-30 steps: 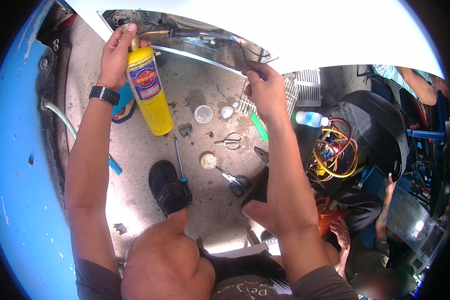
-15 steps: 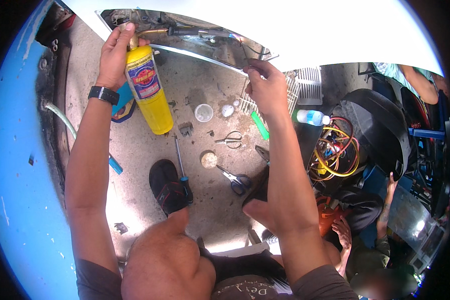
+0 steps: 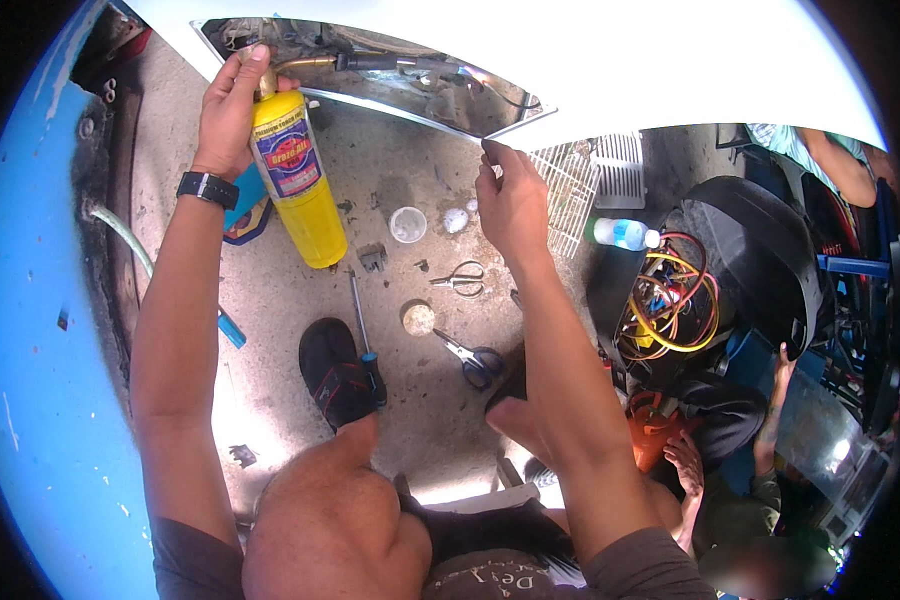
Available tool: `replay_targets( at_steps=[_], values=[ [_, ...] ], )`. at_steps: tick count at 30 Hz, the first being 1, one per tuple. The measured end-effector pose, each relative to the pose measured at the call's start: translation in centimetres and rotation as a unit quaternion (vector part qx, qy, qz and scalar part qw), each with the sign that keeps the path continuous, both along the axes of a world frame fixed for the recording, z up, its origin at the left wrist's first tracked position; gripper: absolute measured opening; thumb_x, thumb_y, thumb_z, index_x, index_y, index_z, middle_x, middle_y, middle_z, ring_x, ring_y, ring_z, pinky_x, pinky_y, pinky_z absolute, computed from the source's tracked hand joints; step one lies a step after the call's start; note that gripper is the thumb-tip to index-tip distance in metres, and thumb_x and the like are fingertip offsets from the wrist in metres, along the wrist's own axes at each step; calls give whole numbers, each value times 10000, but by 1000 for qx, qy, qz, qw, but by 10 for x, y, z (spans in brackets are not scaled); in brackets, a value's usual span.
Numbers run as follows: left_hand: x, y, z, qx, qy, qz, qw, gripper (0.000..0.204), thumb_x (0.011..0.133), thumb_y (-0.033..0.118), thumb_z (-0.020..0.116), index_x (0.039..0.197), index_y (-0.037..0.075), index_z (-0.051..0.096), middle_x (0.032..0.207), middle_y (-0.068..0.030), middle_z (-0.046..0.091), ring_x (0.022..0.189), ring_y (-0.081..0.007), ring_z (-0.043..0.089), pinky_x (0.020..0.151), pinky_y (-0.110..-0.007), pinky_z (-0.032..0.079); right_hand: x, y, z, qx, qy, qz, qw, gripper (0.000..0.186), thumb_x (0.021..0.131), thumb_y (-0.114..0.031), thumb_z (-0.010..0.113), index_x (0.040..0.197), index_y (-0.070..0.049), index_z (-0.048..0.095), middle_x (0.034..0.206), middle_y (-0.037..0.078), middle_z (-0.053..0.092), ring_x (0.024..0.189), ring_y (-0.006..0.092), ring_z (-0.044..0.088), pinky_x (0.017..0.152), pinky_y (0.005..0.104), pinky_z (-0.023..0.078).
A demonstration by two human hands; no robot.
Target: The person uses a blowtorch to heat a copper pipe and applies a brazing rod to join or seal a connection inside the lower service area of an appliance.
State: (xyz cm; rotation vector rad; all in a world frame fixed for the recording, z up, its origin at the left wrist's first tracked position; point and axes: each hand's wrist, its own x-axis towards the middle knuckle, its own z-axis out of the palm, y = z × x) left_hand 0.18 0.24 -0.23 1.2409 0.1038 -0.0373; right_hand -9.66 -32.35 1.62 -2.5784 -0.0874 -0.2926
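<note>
High at the upper left, my left hand (image 3: 237,110) grips the brass torch head on a yellow gas cylinder (image 3: 305,230). The torch's curved brass tube (image 3: 313,62) reaches right, with its dark barrel, into the open recess of a white appliance (image 3: 670,65). Pipes and a faint bluish glint (image 3: 465,78) show in that recess. My right hand (image 3: 510,195) is closed just below the recess's lower right corner, beside a metal edge strip (image 3: 400,110); a small dark piece shows at its fingertips, but what it holds is hidden.
On the concrete lie scissors (image 3: 470,358), small snips (image 3: 460,285), a screwdriver (image 3: 360,310), cups (image 3: 407,225) and white grilles (image 3: 620,165). A bottle (image 3: 620,235), hoses (image 3: 670,300) and a black bag (image 3: 740,250) sit right. Other people (image 3: 835,165) crowd the right side. A blue panel (image 3: 40,330) curves along the left.
My right hand has moved down and left from inside the recess's edge, and the thin rod that stood up from it no longer shows clearly. My left hand and cylinder are nearly still.
</note>
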Motion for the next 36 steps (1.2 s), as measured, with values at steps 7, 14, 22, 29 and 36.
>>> replay_targets(
  at_steps=[7, 14, 22, 29, 36],
  values=[
    [-2, -1, 0, 1, 10, 6, 1000, 387, 975, 401, 648, 1185, 76, 625, 909, -73, 704, 895, -173, 707, 769, -300, 598, 5, 8, 0, 30, 12, -39, 999, 267, 881, -40, 621, 1134, 38, 653, 1007, 214, 682, 783, 332, 688, 732, 409, 553],
    [-1, -1, 0, 6, 0, 2, 1000, 409, 964, 419, 658, 1182, 78, 597, 883, -83, 702, 864, -171, 713, 740, -296, 603, 6, 12, 1, 53, 0, -49, 997, 252, 862, -8, 608, 1102, 59, 649, 988, 244, 659, 841, 408, 672, 758, 464, 548],
    [-2, -4, 3, 12, 5, 7, 1000, 408, 963, 416, 661, 1179, 77, 596, 880, -84, 698, 875, -180, 713, 751, -304, 603, 7, 9, 2, 51, -3, -38, 998, 278, 853, 2, 608, 1124, 46, 652, 985, 232, 664, 865, 397, 677, 772, 456, 552],
    [-1, -3, 1, 2, 8, 6, 1000, 397, 965, 406, 660, 1175, 75, 594, 876, -78, 690, 894, -185, 711, 761, -305, 601, 0, 9, 8, 59, 10, -29, 998, 286, 849, -3, 611, 1128, 42, 650, 993, 226, 668, 852, 383, 687, 750, 443, 559],
    [-1, -3, 2, 13, 1, 6, 1000, 415, 967, 408, 658, 1183, 61, 590, 887, -80, 691, 899, -184, 711, 765, -307, 602, 12, 4, 20, 178, 94, -68, 977, 296, 906, -40, 607, 1183, 64, 624, 1041, 218, 709, 697, 268, 707, 633, 373, 564]
  ],
)
